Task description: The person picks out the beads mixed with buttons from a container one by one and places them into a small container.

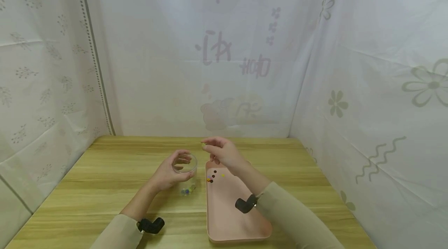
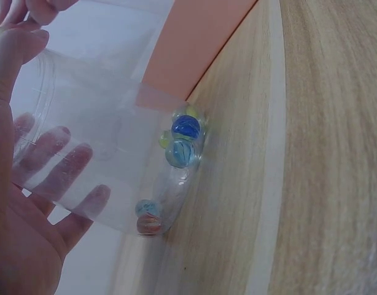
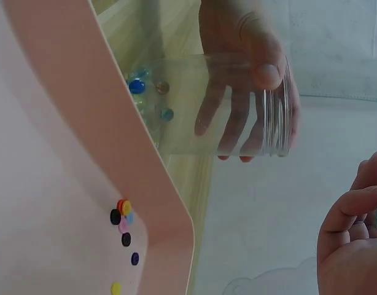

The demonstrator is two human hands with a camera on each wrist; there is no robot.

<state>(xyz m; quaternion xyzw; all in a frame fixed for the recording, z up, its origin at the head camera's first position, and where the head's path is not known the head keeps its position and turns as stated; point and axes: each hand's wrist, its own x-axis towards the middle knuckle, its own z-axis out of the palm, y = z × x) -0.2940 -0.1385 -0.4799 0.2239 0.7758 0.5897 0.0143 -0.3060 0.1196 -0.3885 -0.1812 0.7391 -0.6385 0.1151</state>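
Observation:
My left hand (image 1: 167,176) grips a clear, open-topped plastic jar (image 2: 108,117) near its rim, thumb on one side and fingers round the other. Several glass marbles (image 2: 186,127), blue, pale blue, yellowish and reddish, lie at the bottom of the jar. Raised just right of the jar mouth, my right hand (image 1: 225,155) pinches a small yellow-green piece (image 1: 203,145) between thumb and fingertips. Its exact kind is too small to tell. In the right wrist view the right hand's fingertips are partly cut off at the edge.
A pink tray (image 1: 227,218) stands right of the jar, beneath my right forearm. Several small round buttons (image 3: 126,239), black, yellow, pink, blue and orange, lie toward its far end. The wooden table (image 1: 115,179) is bordered by patterned white curtains (image 1: 157,66).

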